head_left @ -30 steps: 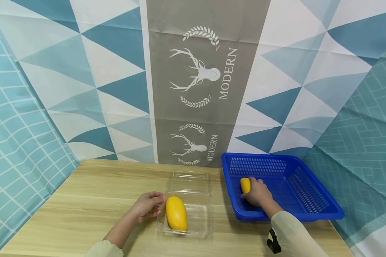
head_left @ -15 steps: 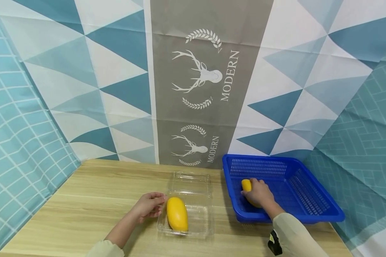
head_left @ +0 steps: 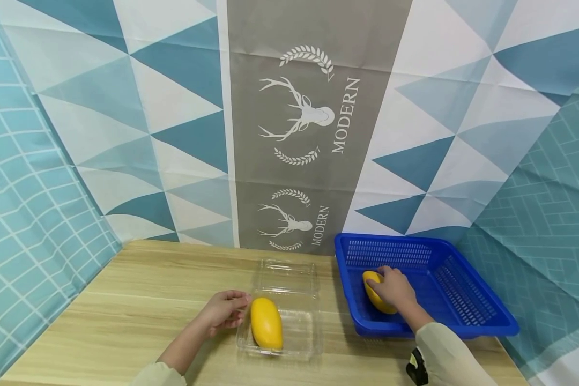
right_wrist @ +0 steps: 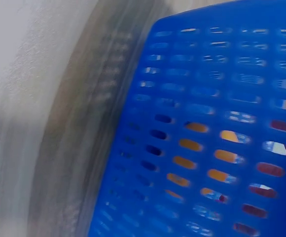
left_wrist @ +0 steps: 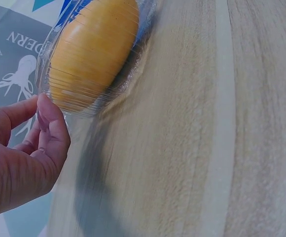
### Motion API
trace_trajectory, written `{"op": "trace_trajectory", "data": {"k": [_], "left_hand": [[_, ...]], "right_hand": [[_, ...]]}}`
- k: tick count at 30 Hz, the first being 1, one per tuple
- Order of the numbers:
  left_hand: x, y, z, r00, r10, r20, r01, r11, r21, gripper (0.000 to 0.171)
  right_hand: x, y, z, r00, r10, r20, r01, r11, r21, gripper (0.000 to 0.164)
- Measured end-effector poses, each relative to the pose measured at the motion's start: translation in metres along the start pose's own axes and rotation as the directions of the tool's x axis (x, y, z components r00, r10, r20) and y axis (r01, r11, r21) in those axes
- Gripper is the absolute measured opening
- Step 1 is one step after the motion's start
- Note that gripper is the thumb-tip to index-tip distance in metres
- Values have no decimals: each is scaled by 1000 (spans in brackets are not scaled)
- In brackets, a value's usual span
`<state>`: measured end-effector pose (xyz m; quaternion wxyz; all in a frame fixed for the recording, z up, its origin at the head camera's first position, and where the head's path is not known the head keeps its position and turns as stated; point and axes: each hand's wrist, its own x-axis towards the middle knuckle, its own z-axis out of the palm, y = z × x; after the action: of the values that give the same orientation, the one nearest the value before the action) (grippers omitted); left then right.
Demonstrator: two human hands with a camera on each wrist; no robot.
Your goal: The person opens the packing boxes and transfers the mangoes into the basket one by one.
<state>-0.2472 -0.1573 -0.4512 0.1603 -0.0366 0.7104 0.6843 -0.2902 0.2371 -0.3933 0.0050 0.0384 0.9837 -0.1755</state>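
Observation:
A yellow mango (head_left: 266,324) lies in the left side of a clear plastic clamshell box (head_left: 301,327), whose lid is folded back. At the box's left edge, my left hand (head_left: 225,311) pinches the rim between thumb and index finger; the left wrist view shows the fingertips there beside the mango. My right hand (head_left: 394,289) reaches into a blue plastic basket (head_left: 468,324) and holds a second yellow mango (head_left: 373,295), thumb over its top and fingers curled at its far end. In the right wrist view, the slotted basket wall (right_wrist: 192,94) hides most of this mango and the hand.
Both containers stand on a wood-grain table (head_left: 149,300), the basket at its right end and the box in the middle. A patterned cloth backdrop (head_left: 289,134) hangs behind, with tiled-print sheets at both sides. A dark band (head_left: 417,367) sits on the right sleeve.
My right hand has shifted slightly to the right over the mango in the basket, uncovering more of its surface. My left hand keeps its place at the box's edge.

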Motion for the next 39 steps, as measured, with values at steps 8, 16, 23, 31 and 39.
{"op": "trace_trajectory", "data": {"k": [8,16,23,31,39], "left_hand": [[-1,-1,0,1000,5,7,-5,1000,-8,47],[-2,-1,-1,1000,10,11,-9,1000,-8,48],[-1,-1,-1,1000,9,10,-9,1000,-5,47],[0,-3,-1,1000,6,2,-6,1000,4,46],[0,-3,0,1000,3,-3,-3,1000,7,45]], "right_hand": [[-3,-2,-14,996,6,-84,6,990,142,53],[-11,-6,-24,992,55,-114,-21,960,279,50],[-17,-14,-32,993,65,-95,-26,933,359,53],[-28,-32,-41,998,25,-57,3,897,443,51],[-39,-48,-44,1000,-20,-9,21,832,554,48]]}}
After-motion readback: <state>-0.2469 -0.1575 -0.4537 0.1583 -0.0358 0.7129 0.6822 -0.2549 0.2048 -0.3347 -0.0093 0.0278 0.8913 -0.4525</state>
